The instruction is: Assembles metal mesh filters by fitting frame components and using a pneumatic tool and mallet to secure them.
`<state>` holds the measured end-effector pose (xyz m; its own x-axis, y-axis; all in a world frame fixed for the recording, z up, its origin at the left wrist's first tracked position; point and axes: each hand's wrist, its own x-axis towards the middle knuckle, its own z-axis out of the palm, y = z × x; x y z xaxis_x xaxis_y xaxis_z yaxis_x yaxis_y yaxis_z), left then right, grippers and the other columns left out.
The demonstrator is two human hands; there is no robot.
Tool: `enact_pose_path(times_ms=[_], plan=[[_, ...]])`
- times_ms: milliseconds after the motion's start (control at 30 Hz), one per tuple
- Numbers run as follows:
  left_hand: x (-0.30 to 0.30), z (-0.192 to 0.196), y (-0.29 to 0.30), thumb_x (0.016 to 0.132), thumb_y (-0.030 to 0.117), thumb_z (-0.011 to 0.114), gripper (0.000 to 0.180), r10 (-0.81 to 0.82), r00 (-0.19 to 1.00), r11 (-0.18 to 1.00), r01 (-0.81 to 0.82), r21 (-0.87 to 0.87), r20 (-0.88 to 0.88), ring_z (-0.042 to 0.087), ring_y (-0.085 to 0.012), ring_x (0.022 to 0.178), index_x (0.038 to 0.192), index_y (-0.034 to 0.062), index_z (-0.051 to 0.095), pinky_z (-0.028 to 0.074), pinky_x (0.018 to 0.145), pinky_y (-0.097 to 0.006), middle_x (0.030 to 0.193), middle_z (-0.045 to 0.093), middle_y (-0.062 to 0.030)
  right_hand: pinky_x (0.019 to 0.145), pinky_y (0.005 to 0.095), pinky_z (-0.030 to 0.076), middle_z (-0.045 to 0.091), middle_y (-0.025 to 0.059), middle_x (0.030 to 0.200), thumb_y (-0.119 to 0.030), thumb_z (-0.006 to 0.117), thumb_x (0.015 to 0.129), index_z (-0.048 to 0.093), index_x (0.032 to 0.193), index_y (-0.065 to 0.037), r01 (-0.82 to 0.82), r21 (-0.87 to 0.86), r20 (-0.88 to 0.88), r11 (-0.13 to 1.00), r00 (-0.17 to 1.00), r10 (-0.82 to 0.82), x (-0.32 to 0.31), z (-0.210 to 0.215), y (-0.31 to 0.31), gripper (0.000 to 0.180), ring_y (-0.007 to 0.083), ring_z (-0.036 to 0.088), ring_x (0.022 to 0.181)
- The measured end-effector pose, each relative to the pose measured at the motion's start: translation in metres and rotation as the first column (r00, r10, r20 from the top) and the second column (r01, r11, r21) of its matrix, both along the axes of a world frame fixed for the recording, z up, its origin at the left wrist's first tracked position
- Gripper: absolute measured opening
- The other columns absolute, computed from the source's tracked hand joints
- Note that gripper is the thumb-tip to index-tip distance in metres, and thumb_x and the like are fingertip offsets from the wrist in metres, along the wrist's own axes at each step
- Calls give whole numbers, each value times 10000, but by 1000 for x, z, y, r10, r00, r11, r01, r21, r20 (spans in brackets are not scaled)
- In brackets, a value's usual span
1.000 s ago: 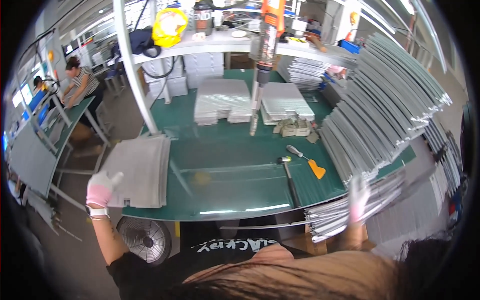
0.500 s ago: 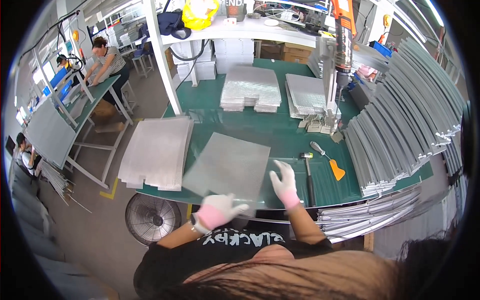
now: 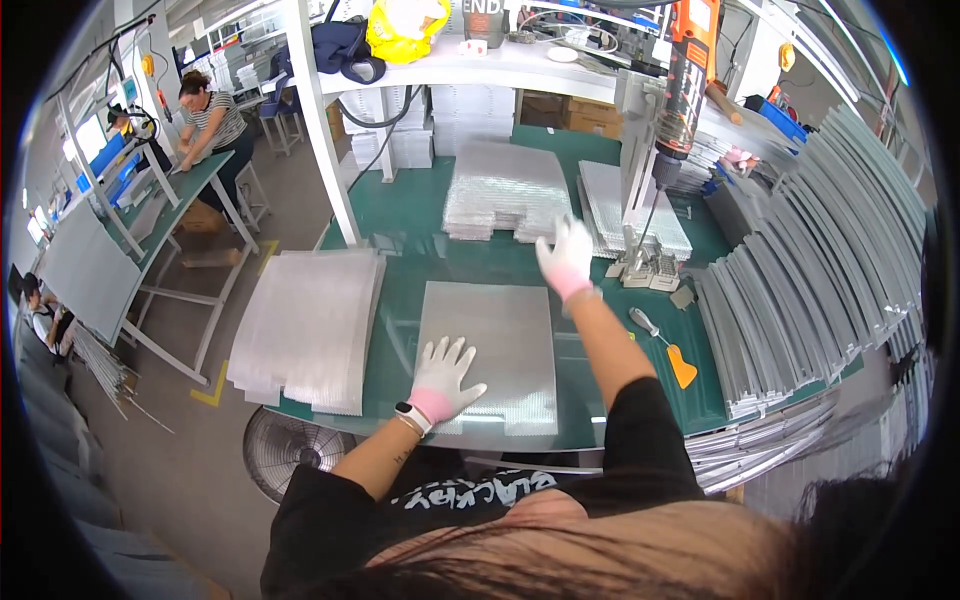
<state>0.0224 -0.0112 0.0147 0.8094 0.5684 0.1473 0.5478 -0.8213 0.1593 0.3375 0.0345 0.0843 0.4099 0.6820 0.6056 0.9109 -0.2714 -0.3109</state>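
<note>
A grey ribbed metal sheet point(image 3: 495, 335) lies flat on the green table point(image 3: 400, 290) in front of me. My left hand point(image 3: 443, 378), in a white glove with a pink cuff, presses flat on the sheet's near left part, fingers spread. My right hand point(image 3: 566, 256), gloved the same way, is stretched out past the sheet's far edge, fingers apart, holding nothing. It is close to a pile of the same sheets point(image 3: 505, 190) at the back of the table.
A stack of grey sheets point(image 3: 310, 325) overhangs the table's left edge. Long metal frames point(image 3: 810, 290) lean in rows on the right. A hanging orange power screwdriver point(image 3: 682, 85), small metal brackets point(image 3: 645, 270), a yellow-handled tool point(image 3: 668, 350), a floor fan point(image 3: 290, 460). Other people work at a far left table point(image 3: 180, 185).
My right hand left the sheet's near edge and reached forward toward the back pile. My left hand moved up onto the sheet, which now lies squarer on the table.
</note>
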Motion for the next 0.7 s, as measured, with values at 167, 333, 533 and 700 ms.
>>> enact_pose_path(times_ms=[167, 333, 533, 700], plan=[[2, -2, 1, 856, 522, 564, 732, -16, 999, 1000, 17, -23, 45, 304, -393, 1384, 1396, 39, 460, 183, 1155, -514, 1473, 392, -202, 1017, 481, 424, 516, 192, 1339, -458, 648, 796, 598, 1248, -53, 259, -207, -233, 944, 924, -304, 58, 24, 77, 609, 352, 522, 1226], [-1, 3, 3, 872, 546, 548, 734, -21, 999, 999, 22, -32, 25, 307, -407, 1380, 1408, 53, 455, 200, 1148, -532, 1466, 396, -197, 1000, 477, 440, 506, 178, 1338, -490, 625, 808, 659, 1184, -85, 341, -520, -122, 783, 878, -463, 38, 60, 89, 554, 339, 529, 1224], [-1, -1, 4, 854, 521, 584, 720, -20, 996, 1000, 22, -20, 82, 334, -412, 1359, 1380, 41, 484, 208, 1139, -536, 1450, 412, -209, 939, 432, 497, 565, 169, 1266, -437, 658, 808, 593, 1224, -54, 358, -414, -100, 837, 896, -433, 48, 46, 109, 569, 329, 582, 1164], [4, 0, 4, 857, 531, 576, 721, -27, 997, 999, 29, -22, 76, 330, -411, 1362, 1379, 43, 484, 206, 1142, -537, 1450, 415, -200, 1031, 494, 388, 536, 134, 1279, -389, 660, 819, 453, 1347, -111, 235, -576, -193, 783, 891, -410, 47, 42, 105, 632, 309, 569, 1174]])
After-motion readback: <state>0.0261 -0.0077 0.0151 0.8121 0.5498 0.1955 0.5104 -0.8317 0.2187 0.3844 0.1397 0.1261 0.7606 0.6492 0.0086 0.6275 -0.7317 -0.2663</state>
